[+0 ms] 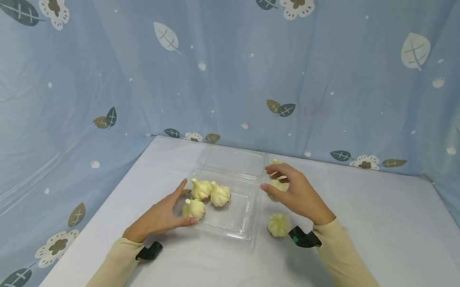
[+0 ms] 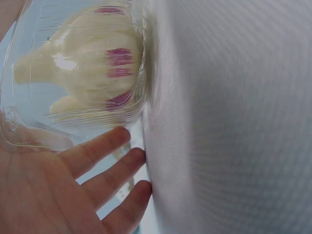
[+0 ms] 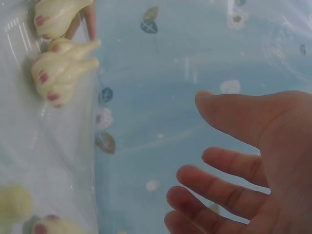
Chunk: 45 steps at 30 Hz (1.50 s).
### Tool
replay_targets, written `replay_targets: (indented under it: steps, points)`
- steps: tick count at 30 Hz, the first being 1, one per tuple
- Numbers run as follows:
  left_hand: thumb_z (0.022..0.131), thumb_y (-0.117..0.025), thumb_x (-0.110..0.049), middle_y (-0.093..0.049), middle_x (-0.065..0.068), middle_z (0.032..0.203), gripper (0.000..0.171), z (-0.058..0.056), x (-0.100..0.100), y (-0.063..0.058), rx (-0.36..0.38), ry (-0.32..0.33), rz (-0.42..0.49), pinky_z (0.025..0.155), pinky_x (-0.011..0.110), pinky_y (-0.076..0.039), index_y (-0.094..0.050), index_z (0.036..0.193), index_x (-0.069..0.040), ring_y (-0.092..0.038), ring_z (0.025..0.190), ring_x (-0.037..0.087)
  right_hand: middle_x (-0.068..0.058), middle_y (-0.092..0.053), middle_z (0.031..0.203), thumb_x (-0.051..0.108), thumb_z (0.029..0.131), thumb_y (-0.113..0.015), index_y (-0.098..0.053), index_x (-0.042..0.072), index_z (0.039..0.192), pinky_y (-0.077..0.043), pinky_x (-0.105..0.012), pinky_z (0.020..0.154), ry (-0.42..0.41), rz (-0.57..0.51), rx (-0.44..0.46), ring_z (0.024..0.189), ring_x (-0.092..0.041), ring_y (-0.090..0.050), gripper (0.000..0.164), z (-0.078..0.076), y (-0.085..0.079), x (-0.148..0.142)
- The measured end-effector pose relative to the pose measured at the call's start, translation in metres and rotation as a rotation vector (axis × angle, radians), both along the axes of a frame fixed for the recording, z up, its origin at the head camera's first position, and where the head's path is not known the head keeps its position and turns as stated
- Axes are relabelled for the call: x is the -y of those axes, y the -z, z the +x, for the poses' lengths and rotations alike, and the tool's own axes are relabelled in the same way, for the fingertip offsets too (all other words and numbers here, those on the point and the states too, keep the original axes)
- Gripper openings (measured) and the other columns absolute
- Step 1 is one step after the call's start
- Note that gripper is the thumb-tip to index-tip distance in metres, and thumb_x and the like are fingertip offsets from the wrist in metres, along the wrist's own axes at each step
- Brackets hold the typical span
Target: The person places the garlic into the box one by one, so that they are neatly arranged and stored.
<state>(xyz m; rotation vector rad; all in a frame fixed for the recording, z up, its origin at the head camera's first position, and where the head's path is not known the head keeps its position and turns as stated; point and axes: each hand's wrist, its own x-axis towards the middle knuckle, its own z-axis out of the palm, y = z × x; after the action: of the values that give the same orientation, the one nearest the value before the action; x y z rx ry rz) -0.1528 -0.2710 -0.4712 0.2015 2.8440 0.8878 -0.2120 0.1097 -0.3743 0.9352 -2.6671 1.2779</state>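
Note:
A clear plastic clamshell box (image 1: 237, 228) lies with its lid (image 1: 232, 160) folded back. Three cream garlic bulbs (image 1: 220, 195) sit in its left half; purple streaks mark the bulb (image 2: 92, 68) seen through the wall in the left wrist view. My left hand (image 1: 163, 214) rests against the box's left side and front corner, fingers spread and fairly straight. My right hand (image 1: 295, 192) hovers just right of the box, thumb and fingers apart, holding nothing. Beneath it a garlic bulb (image 1: 277, 185) is partly hidden.
Another garlic bulb (image 1: 279, 225) lies right of the box, near the right wrist's black camera (image 1: 304, 238). A further bulb (image 1: 276, 161) shows partly behind the right hand. The white table (image 1: 374, 228) meets a blue patterned curtain (image 1: 239, 68) at the back.

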Motion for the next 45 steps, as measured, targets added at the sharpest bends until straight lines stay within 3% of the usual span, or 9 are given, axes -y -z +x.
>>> replay_targets:
  steps: [8, 17, 24, 30, 37, 45]
  points:
    - [0.08, -0.074, -0.073, -0.038, 0.008, 0.168, 0.127, 0.001, 0.0, 0.001, -0.003, 0.001, 0.014, 0.121, 0.065, -0.032, 0.003, 0.168, -0.026, -0.032, 0.155, 0.041, -0.01, -0.067, 0.13, 0.022, 0.095, -0.076, -0.064, 0.007, 0.132, -0.053, -0.053, 0.099, 0.048, -0.003, -0.004, 0.116, -0.03, -0.065, 0.041, 0.007, 0.0, -0.022]
    - [0.08, -0.074, -0.073, -0.039, 0.007, 0.167, 0.126, 0.0, 0.001, 0.004, -0.019, 0.009, 0.015, 0.121, 0.065, -0.032, 0.002, 0.168, -0.026, -0.033, 0.155, 0.041, -0.011, -0.066, 0.133, 0.026, 0.098, -0.074, -0.063, 0.008, 0.135, -0.051, -0.058, 0.101, 0.072, -0.005, 0.029, 0.117, -0.033, -0.065, 0.043, 0.008, 0.014, -0.043]
    - [0.08, -0.074, -0.073, -0.036, 0.01, 0.168, 0.126, 0.001, -0.001, 0.003, -0.007, 0.003, 0.02, 0.121, 0.066, -0.032, 0.002, 0.168, -0.027, -0.033, 0.155, 0.042, -0.013, -0.066, 0.133, 0.02, 0.097, -0.074, -0.063, 0.009, 0.135, -0.053, -0.056, 0.1, 0.084, 0.004, 0.058, 0.116, -0.033, -0.065, 0.041, 0.01, 0.024, -0.051]
    - [0.081, -0.075, -0.071, -0.038, 0.008, 0.167, 0.125, 0.001, -0.001, 0.001, -0.01, 0.007, 0.02, 0.121, 0.065, -0.032, 0.002, 0.168, -0.026, -0.033, 0.155, 0.041, -0.012, -0.066, 0.134, 0.026, 0.096, -0.076, -0.063, 0.011, 0.135, -0.053, -0.055, 0.101, 0.105, 0.01, 0.08, 0.116, -0.032, -0.066, 0.044, 0.01, 0.033, -0.056]
    - [0.081, -0.075, -0.071, -0.044, 0.005, 0.164, 0.125, 0.001, 0.0, 0.002, -0.019, 0.012, 0.027, 0.121, 0.065, -0.032, 0.001, 0.168, -0.025, -0.035, 0.155, 0.038, -0.015, -0.065, 0.136, 0.033, 0.096, -0.075, -0.062, 0.007, 0.136, -0.052, -0.057, 0.102, 0.092, 0.018, 0.118, 0.119, -0.039, -0.064, 0.05, 0.008, 0.041, -0.06]
    - [0.081, -0.075, -0.071, -0.044, 0.005, 0.164, 0.125, 0.0, -0.001, 0.001, -0.016, 0.01, 0.036, 0.121, 0.066, -0.031, 0.0, 0.169, -0.022, -0.035, 0.155, 0.038, -0.018, -0.066, 0.132, 0.027, 0.098, -0.074, -0.063, 0.004, 0.135, -0.051, -0.058, 0.102, 0.067, 0.029, 0.149, 0.117, -0.04, -0.065, 0.046, 0.006, 0.048, -0.063]
